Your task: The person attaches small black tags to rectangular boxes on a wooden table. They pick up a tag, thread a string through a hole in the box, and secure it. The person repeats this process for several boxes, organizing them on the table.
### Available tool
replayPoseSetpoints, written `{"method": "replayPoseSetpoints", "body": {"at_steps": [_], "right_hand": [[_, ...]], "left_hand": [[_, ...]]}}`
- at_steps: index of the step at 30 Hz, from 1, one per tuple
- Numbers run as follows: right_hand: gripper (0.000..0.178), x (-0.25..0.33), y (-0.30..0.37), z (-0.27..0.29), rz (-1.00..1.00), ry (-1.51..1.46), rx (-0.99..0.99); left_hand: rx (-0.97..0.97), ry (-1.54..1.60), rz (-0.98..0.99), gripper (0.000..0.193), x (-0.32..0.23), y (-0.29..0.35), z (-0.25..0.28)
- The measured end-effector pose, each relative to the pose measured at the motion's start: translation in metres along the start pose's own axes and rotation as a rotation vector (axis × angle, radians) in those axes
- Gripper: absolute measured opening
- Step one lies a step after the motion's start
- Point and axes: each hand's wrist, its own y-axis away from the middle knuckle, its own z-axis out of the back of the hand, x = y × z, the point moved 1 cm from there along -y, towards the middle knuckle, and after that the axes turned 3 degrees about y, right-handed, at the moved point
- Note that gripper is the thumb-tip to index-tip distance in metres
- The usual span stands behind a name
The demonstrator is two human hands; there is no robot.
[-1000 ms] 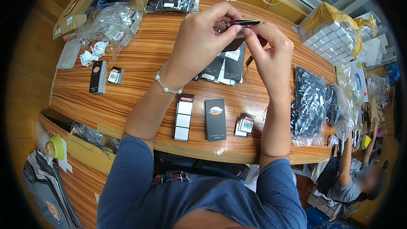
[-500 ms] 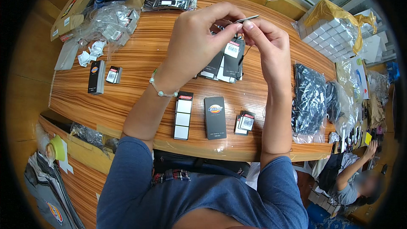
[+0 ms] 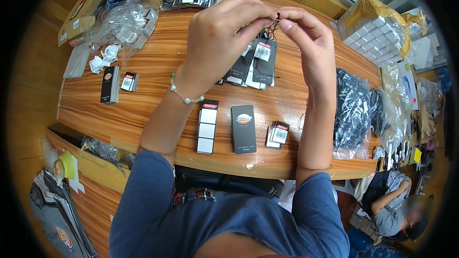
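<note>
Both left hand (image 3: 217, 31) and right hand (image 3: 311, 36) have fingers (image 3: 289, 27) pinched on a thin black cord (image 3: 278, 16), above dark grey hang tags (image 3: 263, 69) piled on the desk (image 3: 155, 62); a red-headed barcode label (image 3: 262, 51) tops them; a nearer tag (image 3: 245, 138) bears an oval logo (image 3: 244, 119).

Black cord (image 3: 271, 32) is pinched at meeting fingertips of left hand (image 3: 224, 31) and right hand (image 3: 311, 33). Dark tags (image 3: 264, 71) are heaped on table (image 3: 162, 62), just nearside of grip. Label strip (image 3: 207, 130), grey tag (image 3: 244, 137) and small tags (image 3: 279, 135) are laid in row, farther nearside. Bagged dark goods (image 3: 352, 110) are placed right of grip; stacked tags (image 3: 110, 85), well left.
</note>
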Motion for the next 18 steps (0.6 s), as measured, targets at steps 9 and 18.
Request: {"method": "replayPoseSetpoints", "body": {"at_steps": [9, 18], "right_hand": [[0.011, -0.012, -0.002, 0.015, 0.016, -0.224, -0.159], [0.016, 0.001, -0.003, 0.068, 0.165, -0.459, -0.049]], "left_hand": [[0.119, 0.000, -0.196, 0.014, -0.002, 0.004, -0.007], [0.354, 0.410, 0.330, 0.020, -0.009, 0.024, -0.048]]}}
